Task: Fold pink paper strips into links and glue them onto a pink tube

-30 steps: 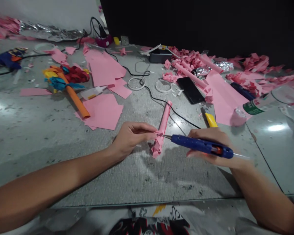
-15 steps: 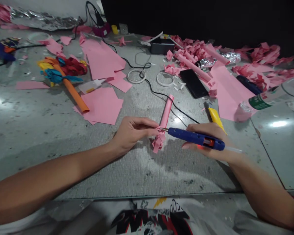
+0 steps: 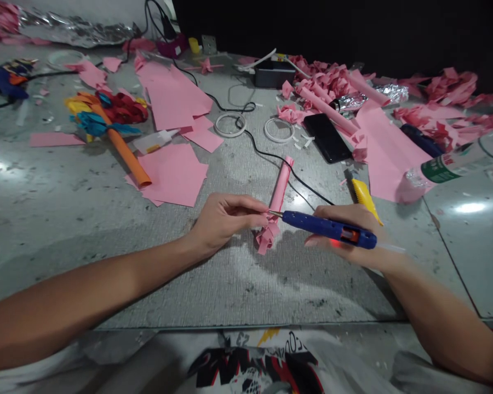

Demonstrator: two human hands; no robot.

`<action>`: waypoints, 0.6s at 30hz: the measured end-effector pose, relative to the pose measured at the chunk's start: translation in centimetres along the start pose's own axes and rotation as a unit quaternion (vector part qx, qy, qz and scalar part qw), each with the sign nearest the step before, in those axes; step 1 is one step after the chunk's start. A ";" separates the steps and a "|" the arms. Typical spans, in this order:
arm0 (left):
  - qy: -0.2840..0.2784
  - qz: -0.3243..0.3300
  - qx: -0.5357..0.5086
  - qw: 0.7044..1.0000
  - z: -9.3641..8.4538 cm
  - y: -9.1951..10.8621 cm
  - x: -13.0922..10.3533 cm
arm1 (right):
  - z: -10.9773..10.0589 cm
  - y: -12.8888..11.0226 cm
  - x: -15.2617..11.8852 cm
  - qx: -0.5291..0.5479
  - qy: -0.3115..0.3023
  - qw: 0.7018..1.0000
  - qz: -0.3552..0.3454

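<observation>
My left hand (image 3: 225, 221) pinches a small bit of pink paper between thumb and fingertips, beside a rolled pink paper tube (image 3: 281, 186). The tube lies slanted on the grey table (image 3: 181, 284), with folded pink paper (image 3: 266, 236) at its near end. In my right hand (image 3: 353, 219) is a blue glue gun (image 3: 326, 229), wrapped by the fingers. Its metal tip points left and reaches my left fingertips; whether it touches the paper is too small to tell. A black cord passes over the table near the tube's far end.
Pink sheets (image 3: 172, 175) and an orange tube with coloured paper (image 3: 127, 156) lie at left. Two white rings (image 3: 230, 125) sit beyond the tube. To the right are a black phone (image 3: 327, 138), a yellow cutter (image 3: 366, 200), a plastic bottle (image 3: 456, 164) and crumpled pink paper (image 3: 447, 90).
The view has shifted slightly. The glue gun's tip sits slightly higher and closer to my left fingertips; both hands keep their grips.
</observation>
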State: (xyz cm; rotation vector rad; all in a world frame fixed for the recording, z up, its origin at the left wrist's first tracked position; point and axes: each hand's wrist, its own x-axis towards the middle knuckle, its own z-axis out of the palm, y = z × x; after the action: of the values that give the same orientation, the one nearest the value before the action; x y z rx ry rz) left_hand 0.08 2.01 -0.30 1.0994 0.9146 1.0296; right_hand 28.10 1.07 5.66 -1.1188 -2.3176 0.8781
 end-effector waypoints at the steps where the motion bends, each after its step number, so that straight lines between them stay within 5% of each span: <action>1: -0.002 0.000 0.001 1.000 0.0 0.1 0.0 | 0.0 0.0 0.0 0.000 0.004 1.000 0.007; 18: 0.013 -0.007 0.009 1.000 0.1 0.2 0.0 | -0.1 0.1 0.2 0.007 -0.015 1.000 -0.025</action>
State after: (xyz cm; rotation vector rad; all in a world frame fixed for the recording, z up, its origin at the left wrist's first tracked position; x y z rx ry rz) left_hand 0.13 1.98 -0.13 1.0941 0.9529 1.0289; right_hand 28.15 1.31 5.70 -1.0445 -2.3492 0.8972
